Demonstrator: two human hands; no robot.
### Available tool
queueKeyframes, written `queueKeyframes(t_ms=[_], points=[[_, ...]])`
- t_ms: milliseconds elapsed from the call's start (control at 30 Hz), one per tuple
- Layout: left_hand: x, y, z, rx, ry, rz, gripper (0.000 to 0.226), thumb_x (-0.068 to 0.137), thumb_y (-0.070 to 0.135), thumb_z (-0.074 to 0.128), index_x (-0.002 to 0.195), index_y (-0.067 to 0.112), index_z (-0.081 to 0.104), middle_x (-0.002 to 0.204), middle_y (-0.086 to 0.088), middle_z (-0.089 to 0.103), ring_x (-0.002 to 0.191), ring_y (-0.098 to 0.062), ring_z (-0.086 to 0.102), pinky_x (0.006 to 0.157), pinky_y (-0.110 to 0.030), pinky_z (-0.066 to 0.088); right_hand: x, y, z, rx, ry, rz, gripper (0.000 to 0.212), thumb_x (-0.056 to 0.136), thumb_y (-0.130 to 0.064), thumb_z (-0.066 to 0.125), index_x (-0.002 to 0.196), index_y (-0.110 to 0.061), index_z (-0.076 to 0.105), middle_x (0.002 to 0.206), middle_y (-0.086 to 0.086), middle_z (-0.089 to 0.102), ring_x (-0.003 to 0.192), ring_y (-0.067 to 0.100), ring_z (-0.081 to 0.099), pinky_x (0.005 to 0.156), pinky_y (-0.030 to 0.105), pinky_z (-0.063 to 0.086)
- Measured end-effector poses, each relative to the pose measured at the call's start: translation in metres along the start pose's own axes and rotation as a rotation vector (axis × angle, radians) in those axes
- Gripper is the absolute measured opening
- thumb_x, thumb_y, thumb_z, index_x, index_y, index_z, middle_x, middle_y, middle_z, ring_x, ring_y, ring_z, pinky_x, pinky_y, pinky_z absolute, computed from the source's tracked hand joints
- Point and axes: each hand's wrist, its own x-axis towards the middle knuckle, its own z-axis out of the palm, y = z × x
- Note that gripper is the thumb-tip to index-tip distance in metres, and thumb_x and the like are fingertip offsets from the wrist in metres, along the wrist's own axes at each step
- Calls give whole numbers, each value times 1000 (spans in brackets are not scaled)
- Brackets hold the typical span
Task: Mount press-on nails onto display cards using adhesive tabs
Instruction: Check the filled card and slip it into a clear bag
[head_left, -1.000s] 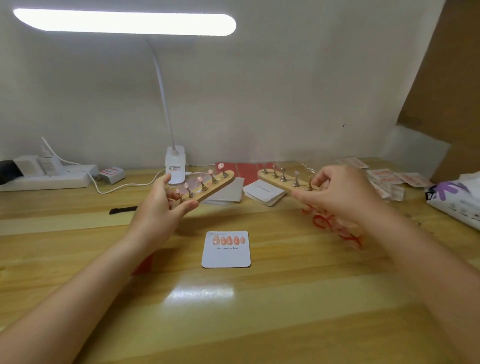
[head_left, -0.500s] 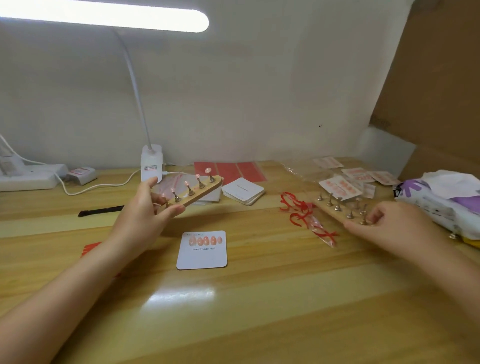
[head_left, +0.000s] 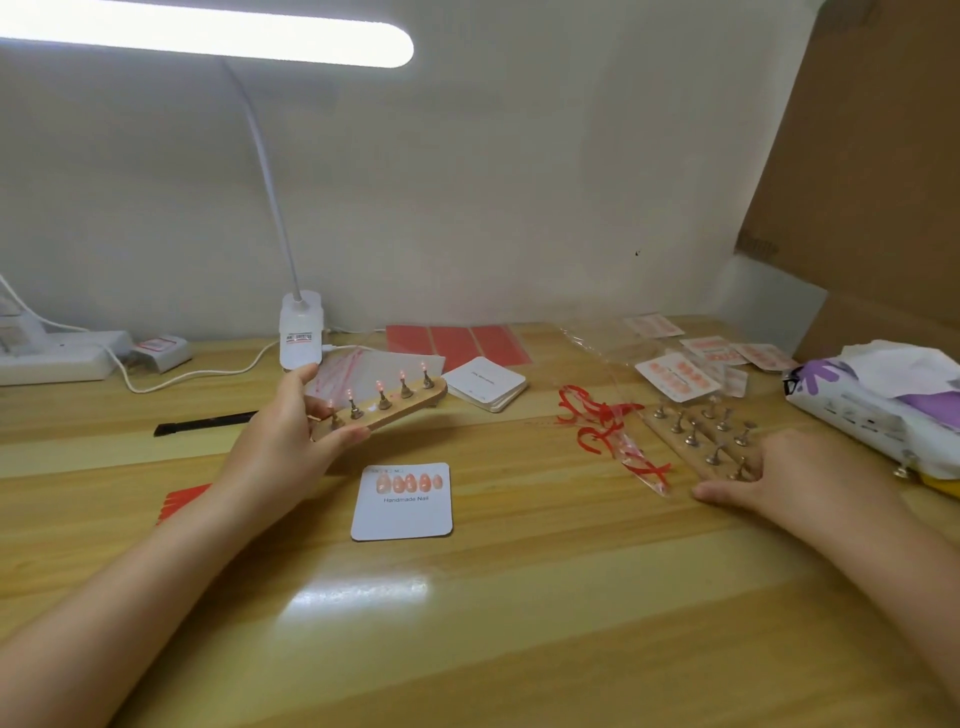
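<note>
Left hand holds a narrow wooden nail-stand bar above the yellow wooden tabletop; grip closed around the bar's near end, thumb on top, fingers underneath. Bar carries five small metal pegs, each topped with a pink press-on nail. Bar tilted, far end pointing right and away.

White square display card printed "Handmade Nail" lies flat on tabletop, just below the bar, with a row of five pink nails along its top edge.

Right hand rests on tabletop at right, fingers fairly straight, touching the near end of two bare-pegged wooden stand bars. Whether it grips them: cannot tell.

Clear bags with red ties lie just left of those bars. Stack of blank white cards sits beyond, red adhesive tab sheets behind it.
</note>
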Motion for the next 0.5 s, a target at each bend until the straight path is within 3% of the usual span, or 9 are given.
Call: queueKeyframes(t_ms=[67,167,233,400,500], points=[[0,2,0,20,-1,1,90,76,41,77,148,23,25,95,15,54,81,-6,53,69,-30,41,-4,-7,-11,-75,50,-25,64,69,-81,56,59,-18,49,56,-4,51,50,11,48,43,25,27],[-1,6,1,60,-12,3,89,78,39,77,148,22,25,97,12,54,89,-14,54,74,-32,42,-9,-29,-31,-166,271,-115,59,84,-72,44,58,-19,52,56,-4,53,49,9,49,40,22,25],[-3,8,1,70,-25,6,89,78,37,77,149,22,24,102,9,55,97,-18,55,79,-33,43,-9,-51,-44,-102,349,-200,55,88,-64,45,56,-19,49,58,-2,52,53,13,50,42,23,26],[-6,10,-1,77,-33,17,89,79,35,76,150,23,23,105,6,57,104,-19,56,88,-35,45,-2,-123,-51,345,179,-370,38,87,-47,56,75,-13,66,61,1,65,59,18,62,52,27,47],[-7,11,0,75,-47,23,89,80,35,76,150,23,23,107,6,57,108,-20,55,92,-35,45,-1,-165,-32,555,36,-440,30,83,-47,61,101,-23,63,97,-6,65,83,15,60,64,29,48]])
